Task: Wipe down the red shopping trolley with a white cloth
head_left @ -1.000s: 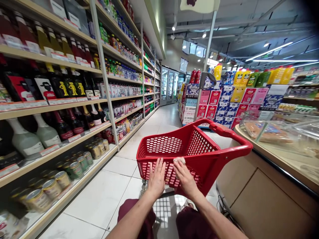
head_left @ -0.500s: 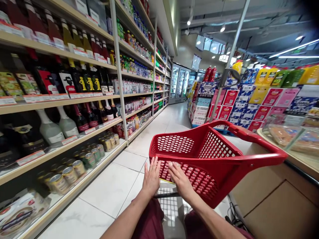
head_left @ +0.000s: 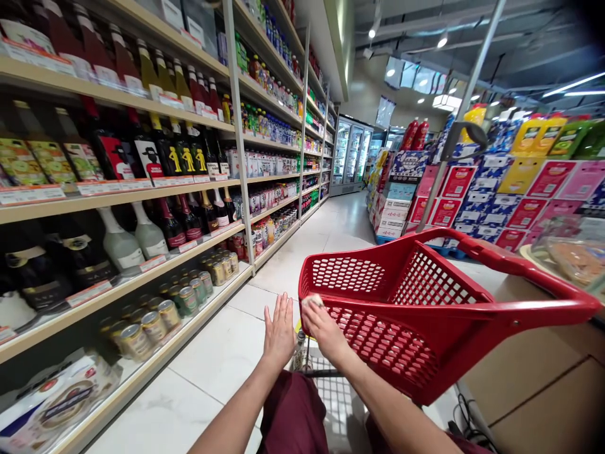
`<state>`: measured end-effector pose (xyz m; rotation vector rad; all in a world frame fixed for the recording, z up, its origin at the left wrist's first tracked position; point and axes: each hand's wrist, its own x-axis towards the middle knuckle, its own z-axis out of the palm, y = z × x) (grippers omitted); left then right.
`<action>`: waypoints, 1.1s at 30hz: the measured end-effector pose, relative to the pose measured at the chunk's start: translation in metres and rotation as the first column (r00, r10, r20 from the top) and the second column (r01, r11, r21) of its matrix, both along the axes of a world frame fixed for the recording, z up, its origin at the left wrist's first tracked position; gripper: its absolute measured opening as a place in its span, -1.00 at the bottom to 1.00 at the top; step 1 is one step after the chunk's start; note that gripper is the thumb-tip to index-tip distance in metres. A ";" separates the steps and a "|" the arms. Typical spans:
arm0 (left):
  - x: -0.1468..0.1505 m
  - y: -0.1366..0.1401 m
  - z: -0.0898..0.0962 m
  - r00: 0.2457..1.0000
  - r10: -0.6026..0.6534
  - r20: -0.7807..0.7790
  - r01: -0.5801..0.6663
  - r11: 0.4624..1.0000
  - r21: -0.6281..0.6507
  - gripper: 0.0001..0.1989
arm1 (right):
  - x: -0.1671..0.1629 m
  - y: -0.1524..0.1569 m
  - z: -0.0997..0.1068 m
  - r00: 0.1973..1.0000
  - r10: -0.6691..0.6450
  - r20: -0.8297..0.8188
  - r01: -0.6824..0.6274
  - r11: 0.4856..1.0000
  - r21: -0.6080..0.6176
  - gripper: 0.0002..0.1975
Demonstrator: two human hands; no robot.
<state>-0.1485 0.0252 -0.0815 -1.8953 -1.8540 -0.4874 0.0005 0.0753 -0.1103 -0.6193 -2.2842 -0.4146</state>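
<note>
Partly under right grip (head_left: 329,329) — pale cloth (head_left: 312,301), against red cart (head_left: 416,312)

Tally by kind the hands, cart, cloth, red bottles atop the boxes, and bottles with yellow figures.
Hands: 2 (left hand, right hand)
Cart: 1
Cloth: 1
Red bottles: 2
Yellow-figure bottles: 3
Total: 9

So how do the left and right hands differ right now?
The left hand is open with nothing visible in it; the right hand holds a pale cloth. The left hand appears clear of the red cart; the right hand is at the cart's front corner. Both are ungloved, fingers pointing forward.
</note>
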 end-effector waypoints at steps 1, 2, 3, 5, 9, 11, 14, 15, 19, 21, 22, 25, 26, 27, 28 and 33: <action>-0.001 0.000 0.000 1.000 -0.004 -0.001 0.004 1.000 -0.005 -0.36 | 0.000 -0.001 -0.004 1.000 0.000 0.028 0.000 1.000 -0.003 -0.66; -0.001 -0.001 0.000 1.000 -0.006 -0.001 0.006 1.000 -0.010 -0.36 | 0.001 -0.003 -0.007 0.999 0.004 0.053 -0.004 1.000 -0.007 -0.66; -0.001 -0.001 0.000 1.000 -0.005 0.001 0.005 1.000 -0.014 -0.36 | 0.003 -0.004 -0.007 0.998 0.009 0.067 -0.008 1.000 -0.007 -0.67; 0.000 -0.001 0.001 1.000 -0.001 0.003 0.001 1.000 -0.012 -0.36 | 0.004 -0.004 -0.003 0.999 0.003 0.051 -0.004 1.000 0.004 -0.67; 0.007 0.000 0.004 1.000 -0.013 -0.011 0.014 1.000 0.020 -0.36 | 0.010 -0.002 0.013 0.999 -0.043 -0.029 0.044 0.998 0.044 -0.66; 0.013 0.000 0.007 0.999 -0.036 -0.025 0.037 0.999 0.032 -0.36 | 0.019 -0.003 0.014 0.999 -0.040 -0.027 0.042 0.997 0.063 -0.66; 0.023 0.002 0.010 0.998 -0.063 -0.024 0.064 0.997 0.045 -0.37 | 0.038 -0.007 0.015 0.999 -0.046 -0.001 0.046 0.996 0.080 -0.66; 0.028 0.003 0.012 0.997 -0.071 -0.019 0.071 0.996 0.047 -0.38 | 0.046 -0.008 0.017 0.998 -0.069 -0.009 0.070 0.994 0.078 -0.66; 0.051 0.006 0.017 0.990 -0.137 -0.014 0.137 0.990 0.036 -0.38 | 0.077 -0.011 0.016 0.985 -0.159 -0.064 0.163 0.984 0.072 -0.64; 0.063 0.007 0.018 0.979 -0.200 -0.035 0.201 0.979 0.024 -0.37 | 0.092 -0.014 0.010 0.989 -0.144 -0.035 0.146 0.986 0.075 -0.64; 0.068 0.007 0.019 0.972 -0.230 -0.047 0.231 0.973 0.020 -0.37 | 0.098 -0.016 0.008 0.991 -0.135 -0.013 0.136 0.988 0.070 -0.64; 0.083 0.008 0.021 0.958 -0.281 -0.063 0.283 0.959 0.022 -0.36 | 0.114 -0.018 0.012 0.986 -0.167 -0.019 0.167 0.985 0.039 -0.62; 0.088 0.009 0.022 0.957 -0.285 -0.062 0.287 0.958 0.024 -0.36 | 0.119 -0.018 0.016 0.980 -0.192 -0.045 0.194 0.980 0.035 -0.61; 0.092 0.009 0.023 0.955 -0.289 -0.062 0.290 0.957 0.025 -0.36 | 0.123 -0.018 0.019 0.974 -0.213 -0.073 0.216 0.975 0.042 -0.61; 0.096 0.010 0.023 0.954 -0.293 -0.062 0.294 0.955 0.023 -0.36 | 0.128 -0.018 0.021 0.971 -0.221 -0.092 0.227 0.972 0.060 -0.61; 0.115 0.012 0.028 0.942 -0.327 -0.072 0.327 0.945 -0.012 -0.35 | 0.146 -0.024 0.014 0.978 -0.202 -0.059 0.208 0.971 0.121 -0.64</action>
